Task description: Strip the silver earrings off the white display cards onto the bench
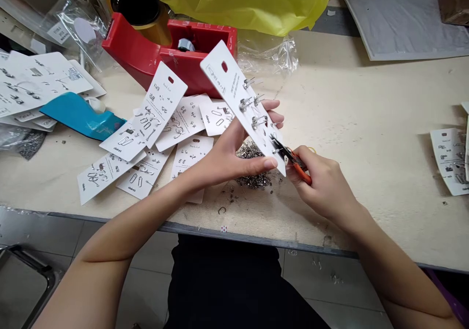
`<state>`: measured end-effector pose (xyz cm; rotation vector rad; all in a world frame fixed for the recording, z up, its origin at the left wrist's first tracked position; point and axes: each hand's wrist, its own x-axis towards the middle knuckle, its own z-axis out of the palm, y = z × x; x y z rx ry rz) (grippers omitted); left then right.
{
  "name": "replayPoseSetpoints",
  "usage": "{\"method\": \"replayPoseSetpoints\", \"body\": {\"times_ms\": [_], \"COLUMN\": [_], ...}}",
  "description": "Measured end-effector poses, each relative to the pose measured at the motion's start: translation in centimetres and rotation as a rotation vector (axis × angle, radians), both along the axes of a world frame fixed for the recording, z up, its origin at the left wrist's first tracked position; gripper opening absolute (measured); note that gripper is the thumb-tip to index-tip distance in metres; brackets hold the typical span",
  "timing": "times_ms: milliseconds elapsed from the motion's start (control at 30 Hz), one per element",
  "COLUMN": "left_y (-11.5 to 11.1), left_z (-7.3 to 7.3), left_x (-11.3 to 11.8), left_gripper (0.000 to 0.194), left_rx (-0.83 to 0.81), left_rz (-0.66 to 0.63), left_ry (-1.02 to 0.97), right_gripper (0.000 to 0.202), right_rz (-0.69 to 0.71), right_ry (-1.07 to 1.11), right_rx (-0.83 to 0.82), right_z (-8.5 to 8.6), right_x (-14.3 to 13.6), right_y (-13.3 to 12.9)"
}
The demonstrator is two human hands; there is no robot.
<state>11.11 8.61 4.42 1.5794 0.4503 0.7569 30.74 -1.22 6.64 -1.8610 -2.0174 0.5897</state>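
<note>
A white earring card (234,87) is held up at a tilt by my left hand (234,155), its thumb on the lower edge and its fingers behind. Metal posts and small fittings stick out from the card's face. My right hand (322,180) is closed round orange-handled pliers (298,167), whose dark tips touch or nearly touch the card's lower part. Beneath the card lies a pile of small metal pieces (256,180), partly hidden by the card and my left hand. Several filled cards (164,97) overlap on the table to the left.
A red tape dispenser (198,65) stands behind the cards, near a yellow plastic bag (249,1). A blue tool (82,116) and more cards (40,82) lie at the left. Other cards (449,158) sit at the far right. The table's front edge (256,241) runs below my hands.
</note>
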Motion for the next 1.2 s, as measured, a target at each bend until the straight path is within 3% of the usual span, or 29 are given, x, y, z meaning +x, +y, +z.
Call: {"method": "replayPoseSetpoints", "body": {"times_ms": [233,533,1200], "left_y": [0.1,0.1,0.2], "left_z": [0.1,0.4,0.8], "left_x": [0.0,0.1,-0.2], "left_gripper": [0.088,0.089,0.091], "left_rx": [0.03,0.079,0.255], "left_rz": [0.027,0.054,0.09], "left_ry": [0.005,0.048,0.081], "right_gripper": [0.029,0.038,0.038], "right_rz": [-0.006,-0.034,0.04], "right_ry": [0.11,0.135,0.252], "right_rx": [-0.146,-0.188,-0.39], "right_z": [0.1,0.0,1.6], "right_x": [-0.2,-0.2,0.4], "right_y": [0.1,-0.1,0.0]}}
